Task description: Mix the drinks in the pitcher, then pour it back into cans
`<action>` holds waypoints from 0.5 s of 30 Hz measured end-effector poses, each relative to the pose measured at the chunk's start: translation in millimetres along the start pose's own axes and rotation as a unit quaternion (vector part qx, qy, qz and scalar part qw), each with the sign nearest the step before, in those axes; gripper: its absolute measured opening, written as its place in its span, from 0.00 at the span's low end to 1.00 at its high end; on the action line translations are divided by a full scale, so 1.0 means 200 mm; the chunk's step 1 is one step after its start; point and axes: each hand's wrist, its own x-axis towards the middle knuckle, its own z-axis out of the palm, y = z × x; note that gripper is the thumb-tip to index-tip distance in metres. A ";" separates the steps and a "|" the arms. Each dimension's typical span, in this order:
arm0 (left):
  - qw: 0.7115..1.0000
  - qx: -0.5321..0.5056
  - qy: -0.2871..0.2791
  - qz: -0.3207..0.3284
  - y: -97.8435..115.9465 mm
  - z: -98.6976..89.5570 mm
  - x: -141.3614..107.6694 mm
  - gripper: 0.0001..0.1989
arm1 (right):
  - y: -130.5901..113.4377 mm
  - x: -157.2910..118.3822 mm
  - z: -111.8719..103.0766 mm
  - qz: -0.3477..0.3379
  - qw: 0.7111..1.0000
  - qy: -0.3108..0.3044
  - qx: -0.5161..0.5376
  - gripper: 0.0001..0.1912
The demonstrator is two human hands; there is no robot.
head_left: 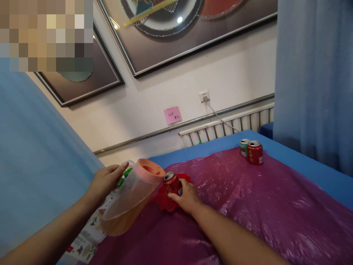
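Note:
My left hand (110, 180) is closed round the handle side of a clear plastic pitcher (128, 198) with an orange lid. The pitcher tilts to the right, and brownish liquid lies along its lower side. Its lid edge comes close to the top of a red drink can (171, 184); whether they touch I cannot tell. Fingers and thumb of my right hand (186, 195) grip this can, which leans slightly. Beneath it is a red scalloped dish (165, 204), partly hidden by the can and hand.
Another red can (255, 152) and a green can (244, 147) stand together at the back right on purple plastic sheeting (220, 206). White printed packaging (85, 239) lies at the left. Blue curtains (311, 81) hang on both sides, and a radiator (220, 129) lines the wall.

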 end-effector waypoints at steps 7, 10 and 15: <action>1.000 -0.013 -0.003 -0.004 -0.02 0.01 0.02 0.33 | 0.01 0.00 0.01 -0.001 1.000 -0.002 0.002 0.24; 1.000 -0.014 -0.003 -0.004 -0.02 0.01 0.02 0.32 | 0.01 0.00 0.00 -0.001 1.000 -0.002 0.000 0.24; 1.000 -0.012 -0.001 -0.003 0.00 0.02 0.02 0.32 | 0.00 -0.01 0.00 0.002 1.000 -0.002 -0.007 0.24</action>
